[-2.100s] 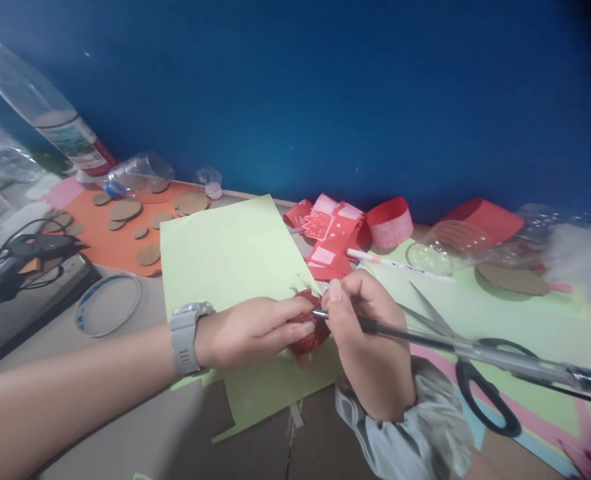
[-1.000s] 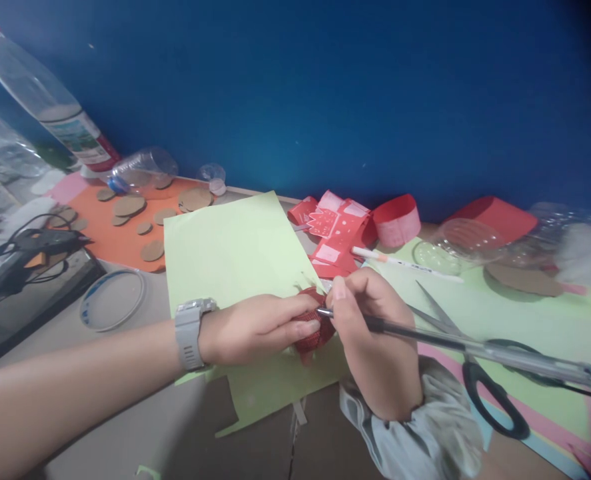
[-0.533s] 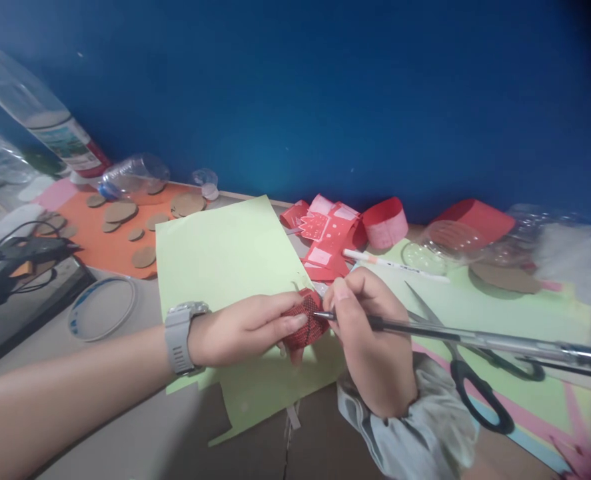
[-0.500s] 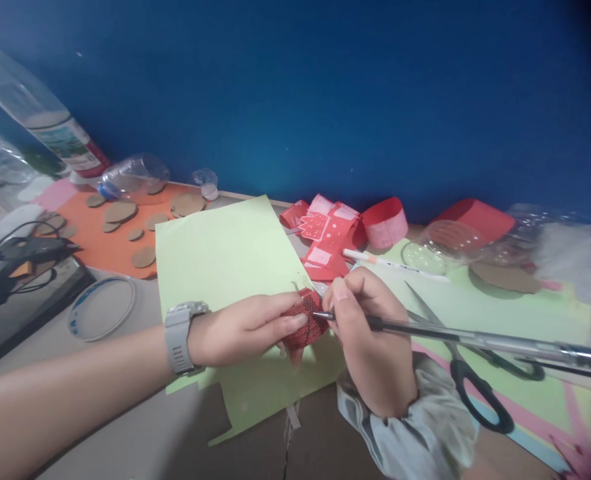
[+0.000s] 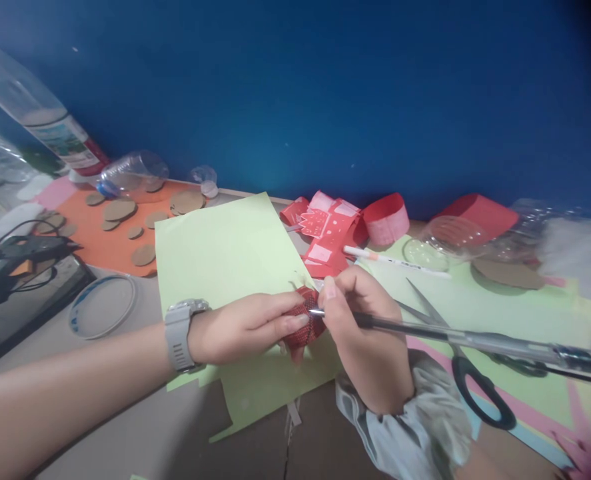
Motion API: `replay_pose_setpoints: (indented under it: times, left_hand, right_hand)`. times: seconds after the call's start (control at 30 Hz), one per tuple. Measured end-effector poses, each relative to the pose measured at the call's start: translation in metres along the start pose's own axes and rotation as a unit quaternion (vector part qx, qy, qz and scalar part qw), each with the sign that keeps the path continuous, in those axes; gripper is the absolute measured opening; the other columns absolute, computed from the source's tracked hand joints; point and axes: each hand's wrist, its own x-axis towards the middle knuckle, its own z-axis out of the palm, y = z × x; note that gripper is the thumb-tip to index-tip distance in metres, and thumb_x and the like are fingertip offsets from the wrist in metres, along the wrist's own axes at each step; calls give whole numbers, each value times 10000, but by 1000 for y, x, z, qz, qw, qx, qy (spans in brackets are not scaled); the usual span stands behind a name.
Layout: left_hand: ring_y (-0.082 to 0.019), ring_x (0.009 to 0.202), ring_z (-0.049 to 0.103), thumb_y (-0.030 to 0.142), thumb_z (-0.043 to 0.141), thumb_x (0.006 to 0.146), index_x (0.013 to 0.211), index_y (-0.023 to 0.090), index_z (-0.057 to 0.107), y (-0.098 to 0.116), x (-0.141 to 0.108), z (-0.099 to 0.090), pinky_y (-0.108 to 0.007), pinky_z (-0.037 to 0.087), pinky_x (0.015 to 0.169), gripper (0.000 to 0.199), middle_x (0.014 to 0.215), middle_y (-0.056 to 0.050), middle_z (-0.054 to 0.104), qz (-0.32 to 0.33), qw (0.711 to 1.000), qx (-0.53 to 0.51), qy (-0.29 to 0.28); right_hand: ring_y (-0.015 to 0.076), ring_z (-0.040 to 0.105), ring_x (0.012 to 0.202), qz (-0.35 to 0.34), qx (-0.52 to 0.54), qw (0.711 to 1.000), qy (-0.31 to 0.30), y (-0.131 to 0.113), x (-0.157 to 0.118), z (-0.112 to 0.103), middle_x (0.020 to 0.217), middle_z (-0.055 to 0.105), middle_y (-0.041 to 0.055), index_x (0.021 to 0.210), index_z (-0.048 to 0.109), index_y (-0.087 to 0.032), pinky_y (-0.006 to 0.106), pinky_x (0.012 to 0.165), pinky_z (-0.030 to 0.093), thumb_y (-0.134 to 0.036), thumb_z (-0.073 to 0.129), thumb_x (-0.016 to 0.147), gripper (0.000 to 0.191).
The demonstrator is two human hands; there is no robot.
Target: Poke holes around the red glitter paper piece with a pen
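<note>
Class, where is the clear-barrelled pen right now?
Right of centre in the head view, the pen is in the right hand, its tip at the red patterned piece that the left hand holds.

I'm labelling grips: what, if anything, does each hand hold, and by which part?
The right hand holds a pen near its tip. The left hand holds a red patterned piece by its left side.

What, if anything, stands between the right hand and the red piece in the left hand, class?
Only the pen, gripped in the right hand, its tip at the red piece; whether it touches is unclear. The left hand covers part of the piece, but nothing else visible is in between.
</note>
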Motion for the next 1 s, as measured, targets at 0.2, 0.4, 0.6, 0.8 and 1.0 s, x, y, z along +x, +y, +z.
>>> replay_pose_setpoints:
  times: [0.2, 0.4, 0.6, 0.8, 1.0]
  left_hand:
    - [-153, 784, 629, 259, 324, 1016, 920, 146, 502, 0, 0, 0, -251, 471, 762, 233, 819, -53, 647, 2, 1000, -5, -3]
    - [-146, 790, 626, 250, 322, 1017, 932, 144, 498, 0, 0, 0, -245, 471, 772, 222, 823, -48, 643, 0, 1000, -10, -7]
    - [-152, 781, 624, 256, 330, 1014, 911, 146, 500, -2, 0, 0, -255, 467, 757, 228, 824, -52, 646, 4, 1000, -7, -4]
    - [-143, 782, 604, 248, 327, 1015, 887, 143, 505, 1, 1, 0, -250, 459, 762, 243, 824, -50, 640, 5, 1000, 7, -5]
    - [-134, 774, 597, 246, 328, 1017, 879, 142, 506, 1, 1, 0, -239, 452, 749, 248, 819, -46, 639, 8, 1000, 5, -4]
  right_hand:
    - [82, 367, 516, 0, 2, 1000, 1, 1, 0, 0, 560, 391, -63, 641, 376, -205, 206, 493, 330, -211, 490, 890, 274]
    - [79, 363, 511, -2, 7, 1000, 3, 1, 0, 1, 554, 386, -65, 636, 371, -204, 203, 491, 331, -206, 484, 889, 277]
    - [81, 365, 517, 2, 13, 1000, 2, 3, 0, 1, 560, 393, -62, 641, 383, -203, 205, 489, 328, -214, 477, 897, 273]
    - [75, 328, 493, -15, 6, 1000, -2, -1, 3, -1, 540, 348, -68, 627, 385, -201, 206, 467, 301, -185, 445, 899, 279]
    - [78, 307, 491, -17, 2, 1000, -19, -3, 5, -4, 532, 309, -70, 610, 374, -204, 212, 460, 286, -151, 431, 878, 280]
